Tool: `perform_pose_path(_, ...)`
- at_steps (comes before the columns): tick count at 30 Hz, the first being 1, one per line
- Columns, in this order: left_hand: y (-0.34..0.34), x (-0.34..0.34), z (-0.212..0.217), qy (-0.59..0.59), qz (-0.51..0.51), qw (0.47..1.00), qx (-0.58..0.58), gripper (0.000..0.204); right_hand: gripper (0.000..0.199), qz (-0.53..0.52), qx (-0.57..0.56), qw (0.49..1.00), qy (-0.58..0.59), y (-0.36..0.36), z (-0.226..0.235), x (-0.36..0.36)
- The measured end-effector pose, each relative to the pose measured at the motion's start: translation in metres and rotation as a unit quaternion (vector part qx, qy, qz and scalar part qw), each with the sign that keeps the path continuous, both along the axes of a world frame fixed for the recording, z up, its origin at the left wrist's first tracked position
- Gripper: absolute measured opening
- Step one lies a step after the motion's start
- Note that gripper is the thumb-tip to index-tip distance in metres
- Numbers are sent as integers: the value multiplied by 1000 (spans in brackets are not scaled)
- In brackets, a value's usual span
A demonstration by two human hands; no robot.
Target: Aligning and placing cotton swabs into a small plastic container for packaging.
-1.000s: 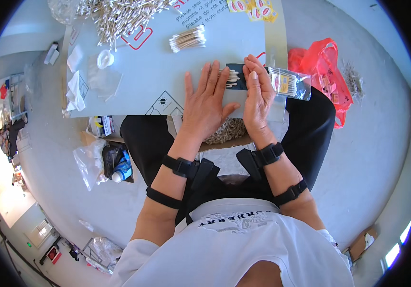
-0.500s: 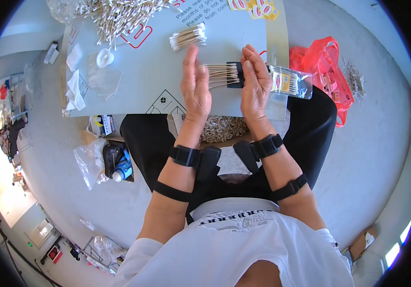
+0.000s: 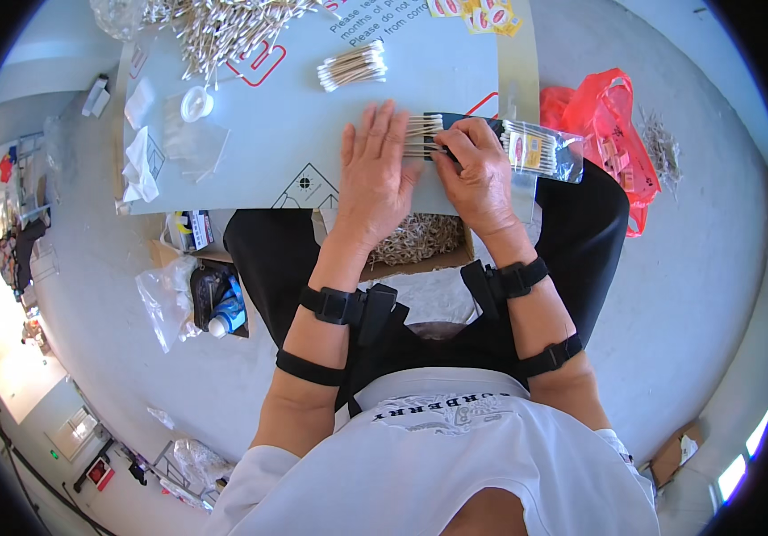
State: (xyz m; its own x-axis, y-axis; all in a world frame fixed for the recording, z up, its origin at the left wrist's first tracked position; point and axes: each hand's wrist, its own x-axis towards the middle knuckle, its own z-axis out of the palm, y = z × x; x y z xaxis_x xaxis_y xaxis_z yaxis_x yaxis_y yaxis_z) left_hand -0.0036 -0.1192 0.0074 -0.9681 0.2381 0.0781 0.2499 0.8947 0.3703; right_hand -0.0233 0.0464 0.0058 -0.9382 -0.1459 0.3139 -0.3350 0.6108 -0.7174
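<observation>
A small row of cotton swabs [image 3: 422,134] lies crosswise on the table, with a black strip [image 3: 451,118] under its right end. My left hand [image 3: 373,174] rests flat over the left ends of the swabs, its fingers stretched out. At the opposite end, my right hand [image 3: 478,174] is closed, its thumb and bent fingertips at the swab tips; whether a swab is between them is hidden. Just right of that hand sits a clear bag of swabs [image 3: 531,147] with a yellow label. Beyond my left hand lies a neat bundle of swabs [image 3: 352,66].
A large loose heap of swabs [image 3: 232,31] covers the far left of the table [image 3: 259,134]. Yellow-and-red labels [image 3: 482,13] lie at the far right. A white round lid [image 3: 196,104] and clear plastic are at left. A red bag [image 3: 616,143] stands off the right edge.
My hands were upright on either side of the swabs. The left has turned palm down over them; the right has curled its fingers onto their right tips.
</observation>
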Motion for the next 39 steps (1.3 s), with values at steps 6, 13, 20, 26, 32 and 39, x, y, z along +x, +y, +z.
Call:
perform_pose_path(6, -4, -23, 7, 105, 28, 988, 114, 37, 20, -10, -54, 998, -37, 0, -1, 0)
perform_pose_path(13, -5, -35, 12, 85, 3, 993, 82, 20, 16, 1, -34, 999, -2, 0, -3, 0)
perform_pose_path(20, -8, -45, 21, 33, -85, 996, -20, 11, 15, 2, -34, 999, 0, 1, -3, 1)
perform_pose_path(26, -9, -48, 26, 38, -137, 987, -80, 10, 13, 5, -40, 999, 12, 1, -3, 0)
perform_pose_path(32, -15, -50, 30, 6, -124, 992, -21, 9, 12, 6, -44, 999, 11, 2, -3, 0)
perform_pose_path(39, -17, -86, 25, 53, -134, 986, -89, 8, 13, 0, -46, 999, 11, -1, -6, 1)
